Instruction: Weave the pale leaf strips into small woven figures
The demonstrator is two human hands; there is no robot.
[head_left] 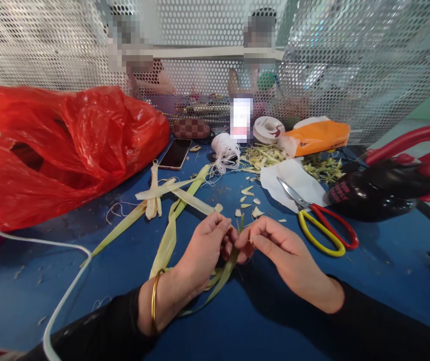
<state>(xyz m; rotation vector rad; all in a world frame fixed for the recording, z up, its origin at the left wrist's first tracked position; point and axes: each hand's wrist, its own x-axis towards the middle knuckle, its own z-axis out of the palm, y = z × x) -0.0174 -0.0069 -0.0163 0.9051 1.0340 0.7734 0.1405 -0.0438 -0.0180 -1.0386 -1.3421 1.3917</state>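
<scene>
Here we had a long, flat green leaf strip [222, 281] low at the centre, its narrow tip pointing up and away between the fingers, its long axis slanting down to the left beneath the forearm. The left hand [203, 248], gold bangle [154, 301] at the wrist, pinched it near that tip! Across from it, the right hand [286, 258] had thumb and forefinger pressed together, its other fingertips against the strip; whether the pale speck there was thread, you couldn't tell.

And the room? Bare blue tabletop [384, 281] opened out to the right. Ahead it tightened: scissors with one yellow and one red handle [322, 230] lay just beyond the right hand, blades overlapping a torn white paper sheet [293, 180]. Crossed pale husk strips [154, 193] crowded the left, short of a glossy red plastic bag [72, 145]. The perforated silver panel [215, 75] walled off the back.

Hidden from us: the strip's lower end, behind the left wrist, and the near table edge, largely under black sleeves [380, 321].
</scene>
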